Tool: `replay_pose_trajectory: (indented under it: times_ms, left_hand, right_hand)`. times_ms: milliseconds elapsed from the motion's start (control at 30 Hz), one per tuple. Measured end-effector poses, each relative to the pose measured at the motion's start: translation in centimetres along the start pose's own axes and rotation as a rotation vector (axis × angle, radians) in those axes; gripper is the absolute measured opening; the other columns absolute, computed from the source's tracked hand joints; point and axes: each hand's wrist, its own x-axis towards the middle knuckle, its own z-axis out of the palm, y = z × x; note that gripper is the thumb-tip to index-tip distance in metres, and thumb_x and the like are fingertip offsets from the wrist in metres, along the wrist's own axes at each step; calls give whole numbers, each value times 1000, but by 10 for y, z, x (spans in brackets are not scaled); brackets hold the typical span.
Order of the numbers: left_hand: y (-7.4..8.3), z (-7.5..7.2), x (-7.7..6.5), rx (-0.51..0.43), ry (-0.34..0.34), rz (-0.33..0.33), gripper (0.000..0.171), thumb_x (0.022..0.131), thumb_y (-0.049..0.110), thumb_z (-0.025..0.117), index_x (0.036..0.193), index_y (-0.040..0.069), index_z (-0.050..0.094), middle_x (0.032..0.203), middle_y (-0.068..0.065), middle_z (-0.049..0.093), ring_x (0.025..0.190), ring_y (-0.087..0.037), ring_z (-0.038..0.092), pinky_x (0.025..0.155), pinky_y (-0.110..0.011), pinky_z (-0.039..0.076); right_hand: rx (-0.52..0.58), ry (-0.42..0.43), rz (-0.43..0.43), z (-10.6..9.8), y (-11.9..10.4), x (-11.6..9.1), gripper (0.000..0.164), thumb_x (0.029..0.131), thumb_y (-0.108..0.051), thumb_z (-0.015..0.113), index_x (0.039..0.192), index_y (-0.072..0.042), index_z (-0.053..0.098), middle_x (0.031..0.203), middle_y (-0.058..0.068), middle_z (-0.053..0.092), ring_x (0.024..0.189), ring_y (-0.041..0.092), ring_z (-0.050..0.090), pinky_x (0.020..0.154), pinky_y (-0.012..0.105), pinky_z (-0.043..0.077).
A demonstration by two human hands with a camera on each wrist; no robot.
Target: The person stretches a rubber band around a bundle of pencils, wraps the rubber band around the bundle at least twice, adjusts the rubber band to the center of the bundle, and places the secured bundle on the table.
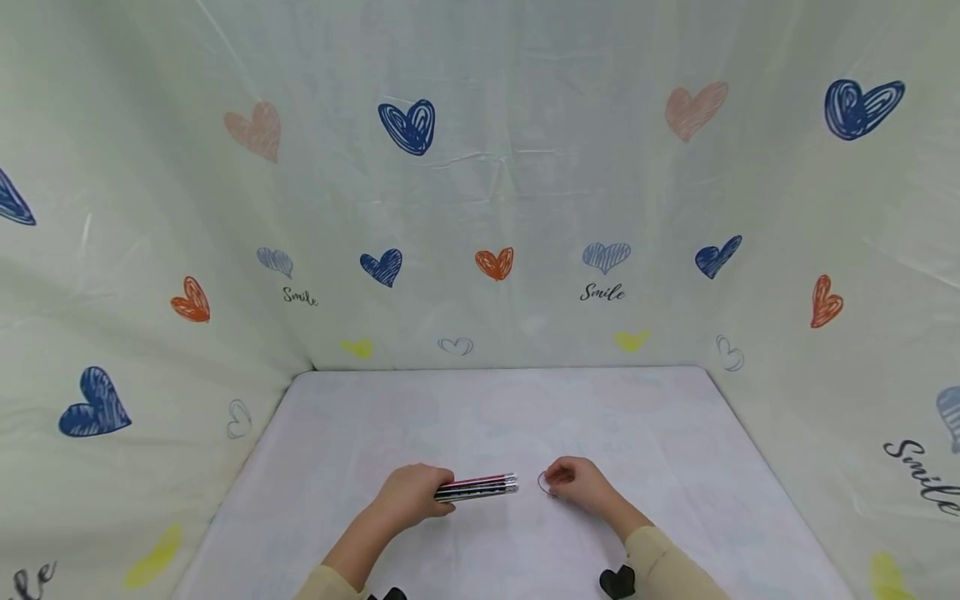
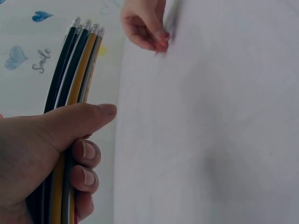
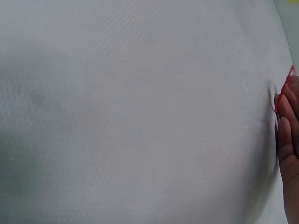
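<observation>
A bundle of several pencils (image 1: 480, 487) lies in the grip of my left hand (image 1: 411, 497), the ends with clear caps pointing right. Black, yellow and striped barrels show in the left wrist view, where the thumb and curled fingers wrap around the pencils (image 2: 84, 65). To the right of those ends, my right hand (image 1: 583, 486) pinches a thin red rubber band (image 3: 282, 96) between thumb and fingertips. The band hangs as an open loop, apart from the pencils. At the right edge of the right wrist view, only part of that hand (image 3: 290, 126) is visible.
Both hands are above a white table (image 1: 487, 417). A pale curtain (image 1: 495, 200) printed with hearts and the word "Smile" encloses its back and sides. Dark wrist devices (image 1: 618, 582) show at the sleeves near the bottom of the head view.
</observation>
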Motion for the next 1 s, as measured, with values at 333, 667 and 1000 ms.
replay_pose_trajectory:
  times_ms: [333, 667, 1000]
  left_hand:
    - [0, 4, -1, -17, -11, 3, 21, 77, 27, 83, 79, 22, 63, 65, 16, 51, 58, -7, 44, 58, -29, 39]
    - [-2, 8, -1, -17, -29, -25, 20, 77, 27, 84, 80, 22, 64, 65, 15, 52, 59, -7, 45, 59, -29, 40]
    - [0, 6, -5, -11, -36, -30, 20, 77, 27, 83, 80, 22, 65, 65, 15, 52, 59, -7, 45, 60, -29, 40]
  right_hand:
    - [10, 42, 39, -7, 1, -7, 9, 86, -5, 70, 95, -7, 69, 91, 0, 68, 80, 15, 61, 63, 29, 49]
    - [-35, 70, -12, -3, 6, -3, 16, 81, 0, 74, 93, -7, 67, 87, -2, 65, 77, 14, 61, 67, 27, 51]
    - [-6, 80, 20, 5, -5, 2, 18, 79, 8, 69, 90, -5, 65, 79, 0, 59, 72, 15, 54, 62, 26, 48]
